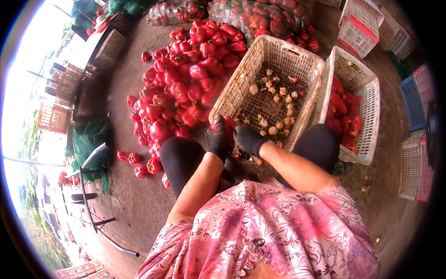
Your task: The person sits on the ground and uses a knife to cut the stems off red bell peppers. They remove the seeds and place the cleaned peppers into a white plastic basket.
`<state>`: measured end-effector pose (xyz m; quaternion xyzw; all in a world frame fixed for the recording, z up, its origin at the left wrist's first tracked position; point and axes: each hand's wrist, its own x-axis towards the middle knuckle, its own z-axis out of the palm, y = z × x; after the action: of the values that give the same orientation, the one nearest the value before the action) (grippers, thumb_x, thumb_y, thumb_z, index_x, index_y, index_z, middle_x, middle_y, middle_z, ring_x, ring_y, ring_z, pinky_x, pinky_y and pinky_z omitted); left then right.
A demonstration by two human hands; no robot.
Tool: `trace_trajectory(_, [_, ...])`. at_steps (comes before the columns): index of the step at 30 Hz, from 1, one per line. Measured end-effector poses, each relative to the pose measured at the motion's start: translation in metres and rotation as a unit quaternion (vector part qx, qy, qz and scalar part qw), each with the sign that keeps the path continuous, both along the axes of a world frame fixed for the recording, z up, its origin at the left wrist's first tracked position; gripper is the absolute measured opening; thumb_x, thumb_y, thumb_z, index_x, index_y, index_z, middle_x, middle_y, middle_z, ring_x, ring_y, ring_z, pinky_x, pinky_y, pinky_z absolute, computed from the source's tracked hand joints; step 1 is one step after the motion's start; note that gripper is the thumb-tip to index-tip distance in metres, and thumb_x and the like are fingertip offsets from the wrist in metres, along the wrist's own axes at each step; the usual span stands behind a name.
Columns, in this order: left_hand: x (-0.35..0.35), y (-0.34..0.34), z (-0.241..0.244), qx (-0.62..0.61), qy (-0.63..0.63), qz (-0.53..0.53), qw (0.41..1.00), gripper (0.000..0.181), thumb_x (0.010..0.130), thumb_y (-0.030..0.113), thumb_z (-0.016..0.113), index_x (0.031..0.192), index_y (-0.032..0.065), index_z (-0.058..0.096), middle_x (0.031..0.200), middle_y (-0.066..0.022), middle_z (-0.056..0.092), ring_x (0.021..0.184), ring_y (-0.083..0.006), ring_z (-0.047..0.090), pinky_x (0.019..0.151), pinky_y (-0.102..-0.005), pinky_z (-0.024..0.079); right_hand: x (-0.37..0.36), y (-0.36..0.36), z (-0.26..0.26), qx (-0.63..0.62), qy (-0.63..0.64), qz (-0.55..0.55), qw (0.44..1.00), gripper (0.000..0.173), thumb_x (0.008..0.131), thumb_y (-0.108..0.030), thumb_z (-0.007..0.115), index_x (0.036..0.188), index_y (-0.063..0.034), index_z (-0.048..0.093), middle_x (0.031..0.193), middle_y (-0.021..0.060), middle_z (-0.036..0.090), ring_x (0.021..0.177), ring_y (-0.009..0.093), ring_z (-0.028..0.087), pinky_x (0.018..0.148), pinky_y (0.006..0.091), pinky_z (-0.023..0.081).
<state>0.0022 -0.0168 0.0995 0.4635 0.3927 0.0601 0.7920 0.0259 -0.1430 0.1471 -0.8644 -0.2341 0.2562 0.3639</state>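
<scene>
Over the near corner of a dirty white plastic crate [223,90], my black-gloved left hand [218,140] grips a red bell pepper [230,125]. My right hand [248,139], gloved too with some fingertips bare, is bent against the right side of that pepper. Whether it also holds a tool is hidden. Pale pepper cores [273,130] with green stems lie scattered over the crate's floor. A big heap of whole red bell peppers [181,87] spreads on the concrete to the left. In a second white crate [370,104] on the right are cut red pepper pieces [343,108].
Full net sacks of peppers [258,17] lie behind the heap. Stacked crates [359,29] stand at the far right, with a blue crate [413,101] nearer. On the left are a metal-tube frame [83,195] and green netting [91,143]. My knees flank the near crate end.
</scene>
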Motion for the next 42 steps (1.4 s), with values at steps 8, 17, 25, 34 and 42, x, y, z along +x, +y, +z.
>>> trace_trajectory(8, [-0.001,0.022,0.011,-0.25,-0.052,-0.186,0.949,0.048,0.085,0.063,0.05,0.101,0.0187,0.054,0.081,-0.0029,0.058,0.068,-0.0218,0.055,0.056,-0.0339,0.046,-0.045,-0.012,-0.017,0.068,0.022,-0.116,0.991,0.023,0.094,-0.023,0.043,0.104,-0.0046,0.051,0.087,0.0283,0.06,0.085,0.045,0.058,0.068,0.0495,0.045])
trace_trajectory(17, [0.008,0.009,0.019,0.158,0.006,-0.093,0.983,0.059,0.084,0.045,0.064,0.12,0.0038,0.041,0.096,-0.0117,0.056,0.076,-0.0214,0.059,0.054,-0.0347,0.05,-0.039,-0.019,-0.033,0.123,-0.073,-0.052,0.988,0.022,0.093,-0.019,0.04,0.1,-0.0047,0.055,0.082,0.0258,0.062,0.08,0.042,0.061,0.067,0.0502,0.047])
trace_trajectory(25, [0.0,0.017,-0.017,0.204,-0.072,-0.022,0.976,0.066,0.087,0.046,0.062,0.128,-0.0004,0.04,0.095,-0.0099,0.058,0.086,-0.0162,0.057,0.074,-0.0317,0.049,-0.011,-0.009,-0.005,0.2,-0.233,-0.148,0.94,0.05,0.09,-0.036,0.056,0.122,0.0013,0.047,0.101,0.0263,0.061,0.091,0.039,0.062,0.076,0.0428,0.05])
trace_trajectory(34, [-0.011,0.012,-0.017,0.223,-0.023,0.02,0.974,0.044,0.094,0.033,0.055,0.126,0.0036,0.045,0.097,-0.0041,0.058,0.073,-0.0082,0.053,0.064,-0.0225,0.044,0.002,0.026,-0.033,0.181,-0.007,-0.146,0.973,0.06,0.083,-0.034,0.066,0.128,0.0002,0.045,0.114,0.026,0.058,0.105,0.039,0.057,0.087,0.0389,0.047])
trace_trajectory(42, [-0.011,0.008,-0.021,0.258,-0.03,0.075,0.963,0.045,0.093,0.035,0.056,0.125,0.0043,0.046,0.107,-0.0055,0.057,0.094,-0.0131,0.053,0.084,-0.0275,0.045,0.036,0.024,-0.052,0.153,0.209,-0.216,0.941,0.041,0.086,-0.034,0.065,0.109,-0.0008,0.058,0.077,0.0126,0.063,0.071,0.024,0.064,0.065,0.034,0.051])
